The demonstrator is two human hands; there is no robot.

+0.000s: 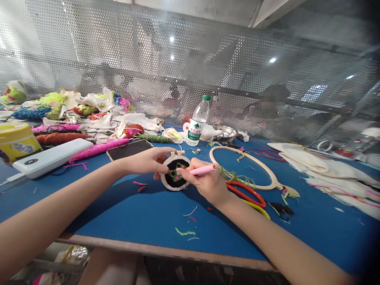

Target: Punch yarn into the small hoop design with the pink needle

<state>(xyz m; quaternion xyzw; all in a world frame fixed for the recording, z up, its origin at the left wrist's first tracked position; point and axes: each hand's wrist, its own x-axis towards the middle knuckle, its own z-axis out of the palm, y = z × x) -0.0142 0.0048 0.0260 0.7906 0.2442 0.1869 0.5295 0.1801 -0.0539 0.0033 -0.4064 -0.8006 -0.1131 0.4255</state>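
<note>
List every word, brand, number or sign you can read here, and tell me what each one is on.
"农夫山泉": red characters on the label of the water bottle.
Smaller print beneath it, on the same label: apparently "饮用纯净水", but too blurred to be sure.
Yellow tub: no lettering can be made out.
White power bank: dark oval, no readable digits.
Phone: dark screen, no readable text.
Pink tool: no readable marking.

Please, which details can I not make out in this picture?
In the head view:
Pink tool's tip: hidden by the right hand.
Stitched pattern: too small, partly covered by that hand.
Phone's near edge: partly hidden by the left forearm.
Yellow tub: cut off by the left edge.
</note>
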